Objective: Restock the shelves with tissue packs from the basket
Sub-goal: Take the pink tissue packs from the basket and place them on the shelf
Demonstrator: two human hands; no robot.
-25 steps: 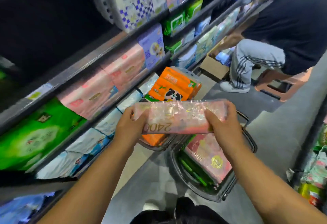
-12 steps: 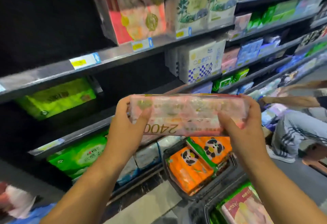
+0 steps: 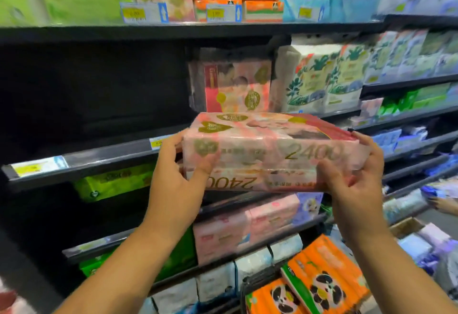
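both hands, left hand (image 3: 177, 174) and right hand (image 3: 354, 177), grip the ends of a pink tissue pack (image 3: 270, 152), level in front of the matching shelved pack (image 3: 235, 85), likely to slide it in flat.

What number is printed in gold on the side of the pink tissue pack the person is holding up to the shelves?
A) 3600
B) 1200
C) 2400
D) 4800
C: the pink tissue pack, held at its ends by the left hand and the right hand, reads 2400 on the side facing the camera.
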